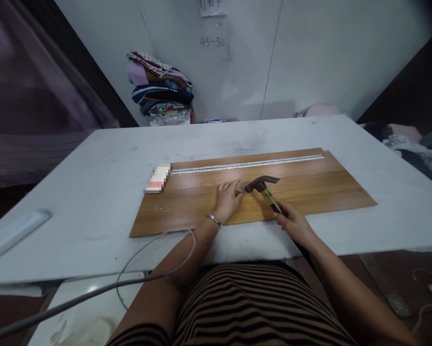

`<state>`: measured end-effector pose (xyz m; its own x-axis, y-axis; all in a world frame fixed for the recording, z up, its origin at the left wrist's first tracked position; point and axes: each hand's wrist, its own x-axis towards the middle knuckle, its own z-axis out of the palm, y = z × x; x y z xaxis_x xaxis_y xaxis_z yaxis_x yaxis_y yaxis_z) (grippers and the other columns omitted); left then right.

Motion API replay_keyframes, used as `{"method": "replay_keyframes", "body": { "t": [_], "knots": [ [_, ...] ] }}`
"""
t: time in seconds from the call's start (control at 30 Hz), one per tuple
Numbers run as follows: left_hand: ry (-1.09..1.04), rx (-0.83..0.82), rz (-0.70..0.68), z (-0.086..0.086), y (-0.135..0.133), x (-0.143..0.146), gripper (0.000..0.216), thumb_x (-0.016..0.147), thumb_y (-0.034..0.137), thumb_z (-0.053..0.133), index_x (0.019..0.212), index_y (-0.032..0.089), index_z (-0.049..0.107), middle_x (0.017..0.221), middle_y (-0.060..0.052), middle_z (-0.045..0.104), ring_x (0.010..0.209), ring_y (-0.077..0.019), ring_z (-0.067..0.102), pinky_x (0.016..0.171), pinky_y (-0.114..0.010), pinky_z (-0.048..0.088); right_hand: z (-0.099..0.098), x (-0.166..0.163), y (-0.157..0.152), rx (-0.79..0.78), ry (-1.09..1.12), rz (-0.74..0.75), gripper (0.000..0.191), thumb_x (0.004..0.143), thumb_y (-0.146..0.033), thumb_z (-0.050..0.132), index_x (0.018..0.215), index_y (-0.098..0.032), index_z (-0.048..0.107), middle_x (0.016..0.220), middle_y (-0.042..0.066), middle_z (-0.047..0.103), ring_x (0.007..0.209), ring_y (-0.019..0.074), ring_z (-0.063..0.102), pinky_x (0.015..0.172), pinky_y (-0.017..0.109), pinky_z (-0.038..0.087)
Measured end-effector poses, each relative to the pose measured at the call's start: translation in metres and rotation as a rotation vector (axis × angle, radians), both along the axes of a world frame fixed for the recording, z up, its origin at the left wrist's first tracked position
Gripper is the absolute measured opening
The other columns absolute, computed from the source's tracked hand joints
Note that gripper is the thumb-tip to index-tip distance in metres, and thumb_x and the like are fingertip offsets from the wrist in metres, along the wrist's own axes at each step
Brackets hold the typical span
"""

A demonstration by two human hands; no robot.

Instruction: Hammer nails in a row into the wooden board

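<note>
The right hand (291, 222) is closed around the handle of the hammer (264, 188), whose long axis runs up and to the left, its head just beside the left hand's (227, 198) fingertips, which seem to pinch something small on the wooden board (309, 185).

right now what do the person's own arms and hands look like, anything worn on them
Both forearms are bare, with no sleeves reaching into view. The left hand has a thin silver-coloured bracelet at the wrist. The right hand shows no ring, watch or glove that can be made out. No gloves on either hand. Lower down, the person wears a garment with brown and black horizontal stripes.
</note>
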<state>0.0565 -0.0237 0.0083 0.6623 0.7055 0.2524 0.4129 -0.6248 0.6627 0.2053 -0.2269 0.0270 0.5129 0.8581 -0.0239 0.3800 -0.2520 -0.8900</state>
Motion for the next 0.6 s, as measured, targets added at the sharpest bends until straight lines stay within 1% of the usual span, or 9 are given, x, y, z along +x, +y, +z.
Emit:
{"method": "replay_keyframes", "body": {
  "t": [0.07,0.13,0.2,0.27,0.37,0.47,0.6],
  "knots": [
    [-0.002,-0.019,-0.002,-0.002,0.001,0.0,0.049,0.08,0.014,0.067,0.127,0.021,0.057,0.092,-0.002,0.075,0.114,-0.0221,0.06,0.106,-0.04,0.033,0.003,-0.001,0.001,-0.001,-0.038,0.003,0.05,0.081,-0.033,0.058,0.129,-0.021,0.063,0.087,0.006,0.073,0.075,0.0232,0.066,0.064,0.034,0.054],
    [-0.015,-0.036,0.001,-0.003,0.002,0.001,0.048,0.08,0.014,0.068,0.126,0.021,0.058,0.092,-0.003,0.075,0.113,-0.0223,0.06,0.105,-0.041,0.034,0.006,-0.002,0.001,0.007,-0.087,0.012,0.049,0.081,-0.031,0.057,0.128,-0.021,0.063,0.097,0.007,0.074,0.087,0.0262,0.068,0.074,0.038,0.056],
    [-0.029,-0.038,-0.002,-0.005,0.003,0.0,0.048,0.079,0.013,0.068,0.125,0.02,0.058,0.091,-0.003,0.075,0.111,-0.0223,0.061,0.104,-0.041,0.036,0.007,-0.004,0.002,0.019,-0.14,0.027,0.048,0.081,-0.029,0.056,0.128,-0.02,0.064,0.109,0.008,0.073,0.099,0.0285,0.067,0.085,0.042,0.054],
    [-0.035,-0.035,0.001,-0.006,0.003,0.0,0.049,0.078,0.012,0.069,0.125,0.02,0.058,0.091,-0.004,0.074,0.11,-0.0228,0.061,0.104,-0.042,0.037,0.007,-0.005,0.003,0.021,-0.18,0.051,0.047,0.081,-0.026,0.056,0.128,-0.02,0.063,0.116,0.009,0.072,0.105,0.0294,0.066,0.09,0.044,0.052],
    [-0.04,-0.035,0.02,-0.007,0.004,0.001,0.049,0.076,0.012,0.072,0.123,0.019,0.06,0.091,-0.005,0.074,0.11,-0.024,0.061,0.103,-0.043,0.039,0.007,-0.007,0.005,0.012,-0.225,0.085,0.047,0.083,-0.024,0.055,0.129,-0.021,0.062,0.115,0.009,0.072,0.105,0.0294,0.067,0.091,0.044,0.052],
    [-0.057,-0.037,0.028,-0.009,0.005,0.002,0.047,0.075,0.013,0.073,0.12,0.018,0.061,0.09,-0.006,0.074,0.109,-0.0243,0.062,0.102,-0.043,0.041,0.008,-0.008,0.008,-0.007,-0.28,0.081,0.046,0.083,-0.022,0.055,0.128,-0.021,0.063,0.113,0.01,0.073,0.103,0.0299,0.067,0.089,0.044,0.053],
    [-0.101,-0.105,0.021,-0.015,0.007,0.004,0.049,0.075,0.015,0.074,0.122,0.018,0.06,0.091,-0.005,0.073,0.101,-0.0216,0.065,0.1,-0.042,0.044,0.012,-0.01,0.011,-0.017,-0.342,0.095,0.048,0.083,-0.021,0.054,0.13,-0.022,0.061,0.113,0.011,0.073,0.102,0.0305,0.068,0.088,0.045,0.053]
  ]
}}
